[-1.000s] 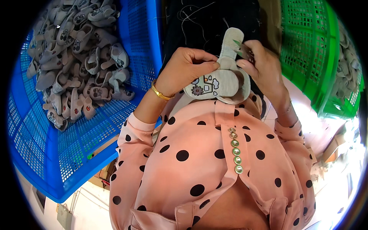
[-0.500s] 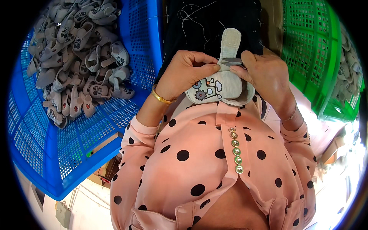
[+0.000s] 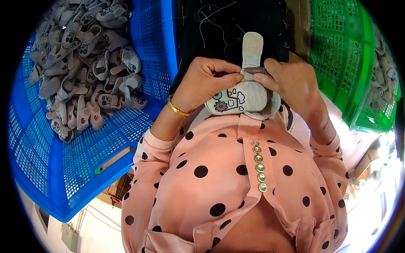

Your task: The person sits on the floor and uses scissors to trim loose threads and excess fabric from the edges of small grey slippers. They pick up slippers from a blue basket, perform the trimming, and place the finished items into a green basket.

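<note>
A small light-grey fabric shoe [image 3: 253, 99] with an embroidered vehicle, gears and clouds lies in my lap against my shirt. Its long rounded strap [image 3: 253, 44] points away from me. My left hand [image 3: 206, 80] is closed, thumb and forefinger pinching the shoe at the base of the strap. In my closed right hand [image 3: 293, 80] is a pair of thread snips [image 3: 254, 71], its grey blades lying across the strap's base near my left fingertips. Most of the snips is hidden in my fingers, and so is any thread at the blades.
A blue plastic basket [image 3: 158, 50] at left holds a heap of similar grey shoes [image 3: 90, 63]. On the right stands a green basket [image 3: 341, 63], with more grey shoes [image 3: 384, 80] beyond its wall. Loose pale threads [image 3: 211, 19] lie on my dark trousers.
The snips' blades, spread a little apart before, now look closer together and tilted differently. My right hand has shifted slightly, and the shoe has barely moved.
</note>
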Demonstrator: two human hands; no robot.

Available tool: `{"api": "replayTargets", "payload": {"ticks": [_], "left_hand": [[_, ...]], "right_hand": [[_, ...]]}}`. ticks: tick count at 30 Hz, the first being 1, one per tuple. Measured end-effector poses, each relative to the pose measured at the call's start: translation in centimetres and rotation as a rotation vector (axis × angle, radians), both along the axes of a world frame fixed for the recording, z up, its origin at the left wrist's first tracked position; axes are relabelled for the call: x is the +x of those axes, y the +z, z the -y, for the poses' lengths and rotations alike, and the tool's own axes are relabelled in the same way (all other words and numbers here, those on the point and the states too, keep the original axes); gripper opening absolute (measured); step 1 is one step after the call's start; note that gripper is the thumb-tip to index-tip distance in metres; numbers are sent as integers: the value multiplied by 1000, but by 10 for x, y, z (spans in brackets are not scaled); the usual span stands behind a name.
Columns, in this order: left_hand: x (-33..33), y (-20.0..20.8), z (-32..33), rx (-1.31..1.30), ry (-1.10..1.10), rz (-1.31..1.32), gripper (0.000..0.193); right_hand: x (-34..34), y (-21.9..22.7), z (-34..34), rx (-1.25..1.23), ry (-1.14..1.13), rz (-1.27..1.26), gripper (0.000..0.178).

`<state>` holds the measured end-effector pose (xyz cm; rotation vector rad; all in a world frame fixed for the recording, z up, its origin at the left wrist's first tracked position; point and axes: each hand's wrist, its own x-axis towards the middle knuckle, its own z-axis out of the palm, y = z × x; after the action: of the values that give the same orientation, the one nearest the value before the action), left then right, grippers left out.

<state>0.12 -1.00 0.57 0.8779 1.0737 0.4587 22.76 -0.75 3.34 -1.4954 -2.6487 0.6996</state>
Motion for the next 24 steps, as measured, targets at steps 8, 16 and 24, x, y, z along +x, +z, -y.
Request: {"api": "replayTargets", "payload": {"ticks": [8, 16, 24], "left_hand": [[2, 0, 10, 46, 49, -23, 20], [10, 6, 14, 250, 15, -111, 18], [15, 14, 10, 592, 63, -265, 12]], "right_hand": [[9, -14, 0, -334, -343, -387, 37], [-10, -10, -2, -529, -541, -686, 32], [-24, -5, 0, -557, -644, -828, 31]]}}
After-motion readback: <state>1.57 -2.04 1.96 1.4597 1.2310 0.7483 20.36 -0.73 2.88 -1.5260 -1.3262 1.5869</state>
